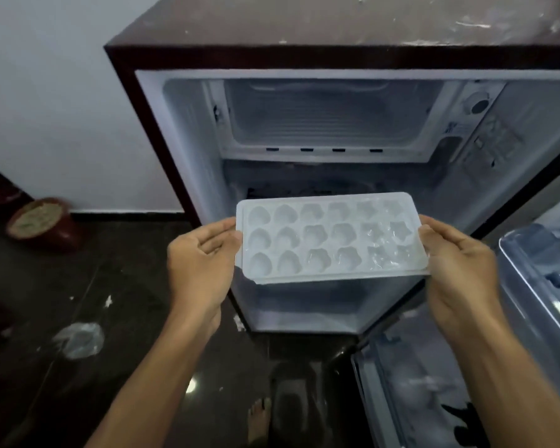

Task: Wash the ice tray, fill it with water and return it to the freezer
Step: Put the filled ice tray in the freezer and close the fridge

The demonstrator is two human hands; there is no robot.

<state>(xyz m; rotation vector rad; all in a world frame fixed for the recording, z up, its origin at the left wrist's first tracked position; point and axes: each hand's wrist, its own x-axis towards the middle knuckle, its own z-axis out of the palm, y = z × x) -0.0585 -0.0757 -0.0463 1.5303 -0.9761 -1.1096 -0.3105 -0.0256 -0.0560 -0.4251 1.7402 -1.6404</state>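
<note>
A white plastic ice tray (332, 237) with several heart- and star-shaped cells is held level in the air in front of the open fridge. My left hand (199, 258) grips its left short edge, thumb on top. My right hand (456, 260) grips its right short edge the same way. The cells on the right glisten as if wet or filled. Above and behind the tray, the freezer compartment (330, 119) stands open, and nothing shows inside it.
The dark red fridge cabinet (136, 101) stands against a white wall. Its open door (537, 286), with shelves, swings out at the right. A brown round pot (42, 223) lies on the dark floor at left, near a crumpled clear plastic bag (80, 339). A bare foot (259, 418) shows below.
</note>
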